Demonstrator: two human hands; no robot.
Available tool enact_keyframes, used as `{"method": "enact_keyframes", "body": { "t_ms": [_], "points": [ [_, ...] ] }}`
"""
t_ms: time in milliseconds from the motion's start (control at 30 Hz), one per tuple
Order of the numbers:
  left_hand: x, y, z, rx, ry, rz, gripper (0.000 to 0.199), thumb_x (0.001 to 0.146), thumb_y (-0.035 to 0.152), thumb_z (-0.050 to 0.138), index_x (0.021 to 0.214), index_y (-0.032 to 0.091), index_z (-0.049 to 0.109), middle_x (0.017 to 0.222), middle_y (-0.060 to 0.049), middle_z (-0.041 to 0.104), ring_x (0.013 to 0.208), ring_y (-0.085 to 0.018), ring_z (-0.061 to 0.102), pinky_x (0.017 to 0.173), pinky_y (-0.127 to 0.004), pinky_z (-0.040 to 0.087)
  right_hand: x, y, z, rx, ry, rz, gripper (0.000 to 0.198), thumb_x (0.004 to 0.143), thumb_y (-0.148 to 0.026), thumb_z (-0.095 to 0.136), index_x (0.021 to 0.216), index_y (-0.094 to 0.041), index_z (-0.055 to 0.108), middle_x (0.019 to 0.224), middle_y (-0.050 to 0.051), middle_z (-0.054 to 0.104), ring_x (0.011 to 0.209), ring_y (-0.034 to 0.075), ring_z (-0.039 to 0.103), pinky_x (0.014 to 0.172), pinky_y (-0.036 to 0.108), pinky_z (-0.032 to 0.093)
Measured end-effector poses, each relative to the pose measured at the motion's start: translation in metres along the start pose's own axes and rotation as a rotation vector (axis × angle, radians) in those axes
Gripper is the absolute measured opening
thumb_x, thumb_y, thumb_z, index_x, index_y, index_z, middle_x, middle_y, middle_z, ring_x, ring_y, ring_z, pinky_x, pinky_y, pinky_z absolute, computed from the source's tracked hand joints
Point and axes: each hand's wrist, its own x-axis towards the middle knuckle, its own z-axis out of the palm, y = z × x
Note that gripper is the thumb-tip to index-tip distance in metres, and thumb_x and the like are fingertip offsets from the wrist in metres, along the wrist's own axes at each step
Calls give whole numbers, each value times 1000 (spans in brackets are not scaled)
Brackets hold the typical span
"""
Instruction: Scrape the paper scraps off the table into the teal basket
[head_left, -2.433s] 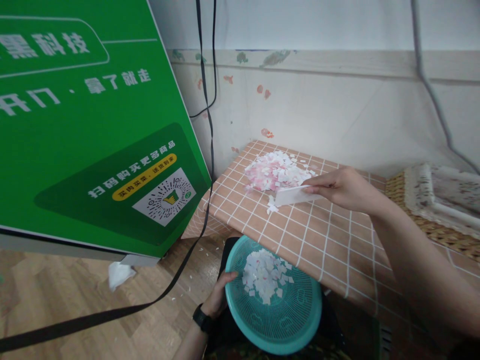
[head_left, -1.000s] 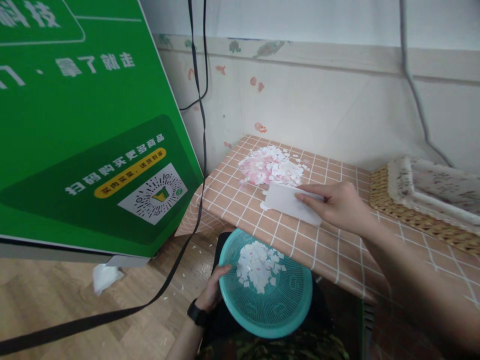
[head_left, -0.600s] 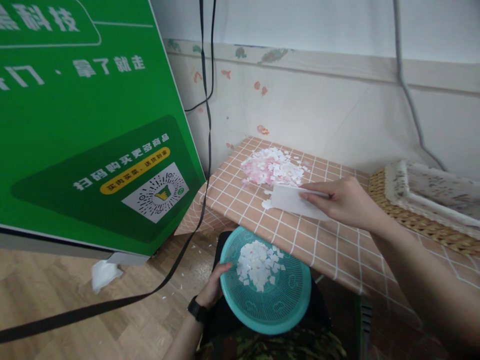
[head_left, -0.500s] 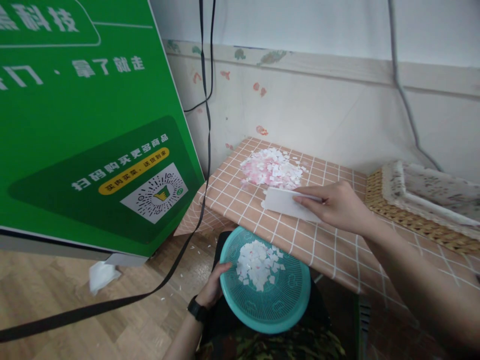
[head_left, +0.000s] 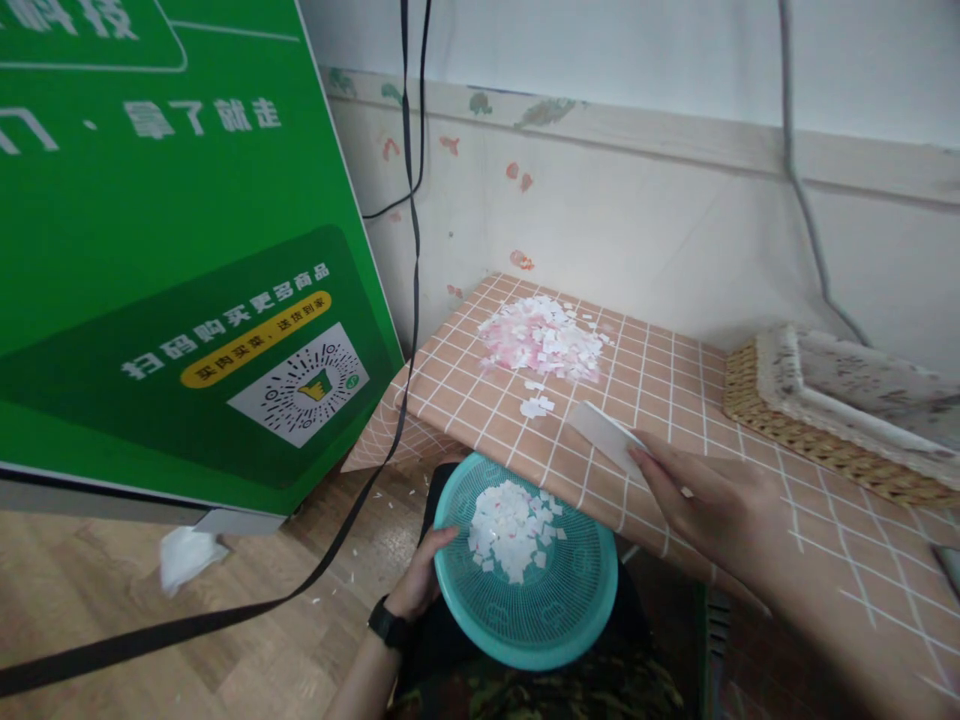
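My left hand, with a dark watch at the wrist, grips the left rim of a teal plastic colander. White paper scraps lie in the colander, which sits just below the table's front edge. In my right hand is a flat white card, held tilted over the checked tablecloth. A few scraps lie just left of the card. Farther back spreads a pile of white and pink paper scraps.
A woven basket with a cloth lining stands on the table at right. The green sign panel fills the left side. A black strap hangs in front of the table's left corner. White plastic lies on the wooden floor.
My right hand has drawn the card to the right and turned it, uncovering a few scraps near the table edge. My left hand still holds the colander.
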Motion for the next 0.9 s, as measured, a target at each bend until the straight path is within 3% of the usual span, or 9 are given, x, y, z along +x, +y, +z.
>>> {"method": "enact_keyframes", "body": {
  "t_ms": [167,300,600,733,900],
  "points": [
    [2,-1,-2,-8,-13,-3,27,74,31,66,91,12,73,83,-10,76,71,-25,68,75,-38,51,-1,-39,13,224,-41,-132,44,84,-7,55,128,-10,51,91,8,72,72,14,67,65,24,53],
    [2,-1,-4,-2,-5,9,25,73,31,67,87,12,74,82,-10,76,71,-25,68,75,-38,50,-10,-46,26,214,-45,-189,59,81,-2,56,137,-7,40,111,13,67,96,18,65,79,28,54],
    [3,-2,-5,-14,8,15,26,74,30,66,90,12,74,85,-10,76,74,-26,68,77,-39,50,-25,-11,19,79,-140,-99,55,84,-7,50,138,-13,41,108,11,69,82,18,68,68,27,54],
    [2,-2,-4,-14,-2,6,24,74,31,66,87,12,74,82,-9,76,71,-24,68,74,-38,51,-25,-1,20,-28,-113,11,45,86,-14,51,130,-16,52,89,7,72,61,15,65,56,27,51],
    [1,0,-3,-11,-1,10,23,73,31,67,86,12,74,82,-9,76,71,-23,68,73,-36,51,-17,-15,17,69,-86,-38,50,86,-12,52,135,-16,45,98,6,71,73,15,67,66,26,53]
  ]
}}
